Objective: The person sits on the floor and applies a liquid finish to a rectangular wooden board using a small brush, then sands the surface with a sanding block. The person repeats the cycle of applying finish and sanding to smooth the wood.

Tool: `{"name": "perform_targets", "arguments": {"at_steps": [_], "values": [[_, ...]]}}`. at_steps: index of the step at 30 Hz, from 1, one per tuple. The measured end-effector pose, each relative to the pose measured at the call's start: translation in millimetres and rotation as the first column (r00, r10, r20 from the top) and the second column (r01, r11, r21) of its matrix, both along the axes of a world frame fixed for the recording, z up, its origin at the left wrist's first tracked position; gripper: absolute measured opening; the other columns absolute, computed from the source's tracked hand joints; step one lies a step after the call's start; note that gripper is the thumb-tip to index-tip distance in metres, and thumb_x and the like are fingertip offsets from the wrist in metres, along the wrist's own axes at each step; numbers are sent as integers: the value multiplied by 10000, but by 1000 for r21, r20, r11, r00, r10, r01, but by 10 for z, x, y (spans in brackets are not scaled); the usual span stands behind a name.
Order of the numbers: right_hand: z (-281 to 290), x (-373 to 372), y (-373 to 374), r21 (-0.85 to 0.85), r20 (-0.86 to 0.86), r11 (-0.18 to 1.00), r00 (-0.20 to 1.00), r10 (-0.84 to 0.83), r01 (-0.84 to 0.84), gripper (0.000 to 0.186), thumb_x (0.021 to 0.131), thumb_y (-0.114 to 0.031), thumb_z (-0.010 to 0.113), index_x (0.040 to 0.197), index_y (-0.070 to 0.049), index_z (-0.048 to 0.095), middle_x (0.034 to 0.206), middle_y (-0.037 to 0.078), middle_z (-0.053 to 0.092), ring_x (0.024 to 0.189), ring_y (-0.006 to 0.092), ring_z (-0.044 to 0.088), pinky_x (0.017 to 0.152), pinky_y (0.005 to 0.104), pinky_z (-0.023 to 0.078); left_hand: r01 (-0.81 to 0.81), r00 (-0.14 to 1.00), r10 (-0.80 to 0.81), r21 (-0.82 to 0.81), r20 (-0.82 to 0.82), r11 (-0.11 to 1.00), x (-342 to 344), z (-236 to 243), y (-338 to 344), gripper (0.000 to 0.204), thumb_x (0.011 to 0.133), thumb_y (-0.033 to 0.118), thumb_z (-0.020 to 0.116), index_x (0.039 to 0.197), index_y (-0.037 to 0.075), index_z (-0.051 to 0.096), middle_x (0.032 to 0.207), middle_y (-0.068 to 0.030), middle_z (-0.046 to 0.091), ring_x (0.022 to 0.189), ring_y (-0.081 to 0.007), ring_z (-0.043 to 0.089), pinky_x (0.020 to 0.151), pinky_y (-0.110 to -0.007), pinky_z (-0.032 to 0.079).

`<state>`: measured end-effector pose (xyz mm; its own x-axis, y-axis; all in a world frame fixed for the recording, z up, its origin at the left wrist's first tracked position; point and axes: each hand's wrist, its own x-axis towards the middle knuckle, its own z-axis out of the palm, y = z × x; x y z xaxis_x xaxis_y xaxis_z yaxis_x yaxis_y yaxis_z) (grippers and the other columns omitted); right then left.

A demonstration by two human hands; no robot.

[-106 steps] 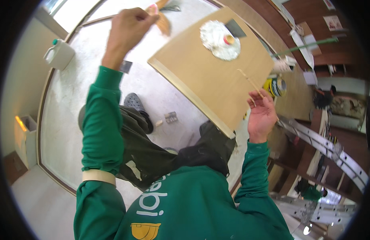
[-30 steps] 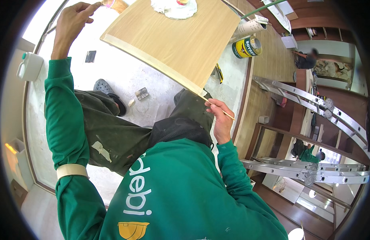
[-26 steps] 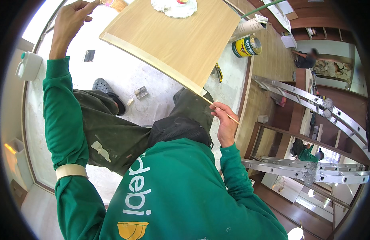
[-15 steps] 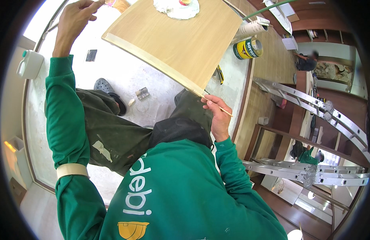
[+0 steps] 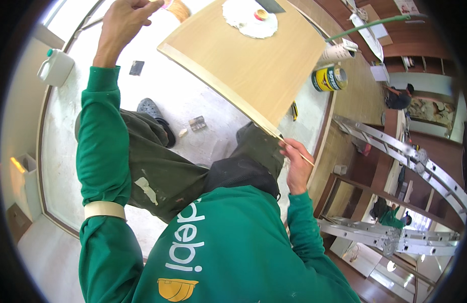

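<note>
My right hand (image 5: pixel 297 169) pinches a thin wooden stick (image 5: pixel 307 159) close to the near corner of a light wood board (image 5: pixel 243 65). The stick's far part lies along or against the board's pale edge strip (image 5: pixel 218 91); whether it touches is hard to see. Farther left, my left hand (image 5: pixel 123 25) is raised past the board's left corner, thumb and fingers brought together at the top rim of the picture. What it holds, if anything, is cut off. On the board sit a white patch of paste (image 5: pixel 243 20) and a small red-rimmed container (image 5: pixel 261 15).
A paint can (image 5: pixel 329 79) and a paper roll (image 5: pixel 339 53) stand right of the board, a yellow-black cutter (image 5: pixel 294 111) nearer. Scraps (image 5: pixel 197 123) lie by my shoe (image 5: pixel 155 118). A white jug (image 5: pixel 57 68) is at left. Ladders (image 5: pixel 405 151) and two people are at right.
The view has shifted, so the whole scene sits farther right and lower. My right hand keeps the stick at the board's corner, and my left hand stays raised.
</note>
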<state>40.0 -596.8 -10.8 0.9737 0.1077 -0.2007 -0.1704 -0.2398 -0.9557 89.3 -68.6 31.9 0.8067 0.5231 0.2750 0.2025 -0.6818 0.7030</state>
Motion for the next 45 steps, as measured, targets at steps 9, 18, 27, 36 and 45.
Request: {"name": "perform_targets", "arguments": {"at_steps": [9,18,27,36,45], "values": [[476,61,70,216,29,975,997,-66,58,288,964,-86,560,1168,80,678,1040,200,722,976,271,703,830,350,565,-72,983,99,-175,153,982,-235,492,-296,351,866,258,758,885,-92,746,668,-146,702,606,-186,696,572,-332,548],[577,311,1200,184,204,934,942,268,-306,306,949,-104,581,1143,92,713,1019,194,732,977,256,697,847,361,544,-194,957,201,-54,207,979,-211,377,-249,648,787,397,834,1146,-116,665,924,-239,735,845,-331,735,736,-383,582],[658,320,1180,201,92,963,982,165,-180,318,960,-108,566,1168,100,688,1019,200,729,977,267,706,845,350,555,332,699,-644,656,311,678,-370,984,-939,1120,866,755,591,1641,67,164,1703,-227,90,1582,-361,107,1261,-583,25],[605,316,1369,229,76,941,968,240,-251,302,964,-87,562,1160,105,687,1012,194,733,971,256,708,843,342,560,-82,846,79,-17,527,996,-651,504,44,1190,823,729,624,1650,78,71,1709,-226,20,1576,-412,22,1264,-576,-1],[640,557,1252,283,100,949,989,112,-136,288,958,-88,562,1157,94,661,1008,196,723,951,260,706,801,341,570,-204,915,22,416,403,886,-574,760,494,670,907,519,714,1328,1,660,1227,-254,700,1151,-335,696,993,-415,550]]}}
